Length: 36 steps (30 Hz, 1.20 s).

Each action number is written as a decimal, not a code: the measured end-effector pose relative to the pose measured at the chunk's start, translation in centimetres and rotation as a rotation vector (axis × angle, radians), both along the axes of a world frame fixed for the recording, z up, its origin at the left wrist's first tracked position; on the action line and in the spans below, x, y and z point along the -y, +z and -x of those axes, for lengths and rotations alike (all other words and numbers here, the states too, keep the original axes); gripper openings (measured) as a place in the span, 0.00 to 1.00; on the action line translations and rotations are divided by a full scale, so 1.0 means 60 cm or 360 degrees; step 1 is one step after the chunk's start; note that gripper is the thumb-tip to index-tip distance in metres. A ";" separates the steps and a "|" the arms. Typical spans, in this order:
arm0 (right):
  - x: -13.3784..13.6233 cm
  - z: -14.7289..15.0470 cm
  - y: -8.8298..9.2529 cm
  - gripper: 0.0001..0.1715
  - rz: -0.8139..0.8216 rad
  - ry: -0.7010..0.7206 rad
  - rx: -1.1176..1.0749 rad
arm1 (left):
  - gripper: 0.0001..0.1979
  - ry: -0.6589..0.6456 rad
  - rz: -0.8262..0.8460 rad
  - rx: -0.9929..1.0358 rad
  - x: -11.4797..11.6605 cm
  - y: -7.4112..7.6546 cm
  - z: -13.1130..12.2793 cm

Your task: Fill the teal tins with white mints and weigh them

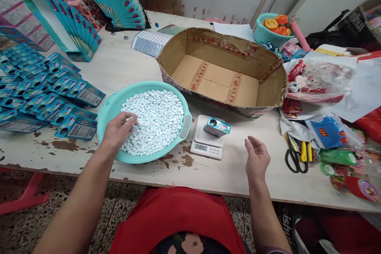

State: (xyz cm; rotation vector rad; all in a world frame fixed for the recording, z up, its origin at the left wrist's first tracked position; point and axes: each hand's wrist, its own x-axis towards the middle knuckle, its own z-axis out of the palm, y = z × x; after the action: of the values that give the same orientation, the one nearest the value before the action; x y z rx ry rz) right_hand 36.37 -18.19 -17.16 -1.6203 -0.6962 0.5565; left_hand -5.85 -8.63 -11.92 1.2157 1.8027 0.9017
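A turquoise plastic basin holds a heap of small pale-blue and white candies. Over the heap's left side is my left hand, fingers curled and tips drawn together; what they pinch, if anything, is too small to make out. To the basin's right, a small white digital scale carries a blue printed box with a round hole in its end. My right hand hovers right of the scale, palm turned inward, fingers loosely bent and apart, with nothing in it.
A cut-down cardboard box stands behind the scale. Rows of similar blue boxes fill the left side. Scissors, a yellow cutter and plastic bags lie at right. The table's front edge runs before me.
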 end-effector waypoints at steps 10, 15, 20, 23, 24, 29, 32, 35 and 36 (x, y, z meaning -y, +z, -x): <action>0.021 0.001 -0.020 0.22 0.0129 0.0058 -0.0063 | 0.15 -0.0244 0.0201 0.0407 -0.006 -0.011 0.003; 0.005 0.017 -0.017 0.29 0.0144 0.0348 0.0146 | 0.17 -0.0661 -0.0359 -0.0822 -0.013 -0.008 -0.024; -0.058 0.057 -0.009 0.38 0.0168 0.0839 0.0612 | 0.15 -0.0757 -0.0667 -0.0899 -0.015 -0.001 -0.086; -0.088 0.070 0.003 0.26 0.0253 0.0901 0.0468 | 0.12 -0.0731 -0.0853 -0.0870 -0.006 0.007 -0.108; -0.092 0.072 0.009 0.26 0.0260 0.0826 0.0371 | 0.11 -0.0703 -0.0903 -0.0855 -0.002 0.012 -0.111; -0.090 0.101 0.063 0.32 0.0202 0.0512 0.0198 | 0.17 -0.0650 -0.1030 -0.0609 0.029 0.066 -0.122; -0.080 0.158 0.104 0.26 0.0102 0.0902 0.0346 | 0.31 -0.0962 -0.1006 -0.0442 0.045 0.116 -0.144; -0.077 0.220 0.133 0.22 -0.0064 0.1282 0.0391 | 0.28 -0.1257 -0.0920 -0.0442 0.056 0.158 -0.155; -0.079 0.234 0.138 0.22 -0.0132 0.1356 0.0388 | 0.24 -0.1253 -0.0903 -0.0455 0.059 0.168 -0.151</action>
State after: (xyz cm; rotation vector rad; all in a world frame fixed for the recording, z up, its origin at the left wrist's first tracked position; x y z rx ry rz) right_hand 22.30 -13.46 -8.85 -1.2725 -1.5924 0.9215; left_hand 3.22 -12.15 -1.85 2.2861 1.0802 0.7968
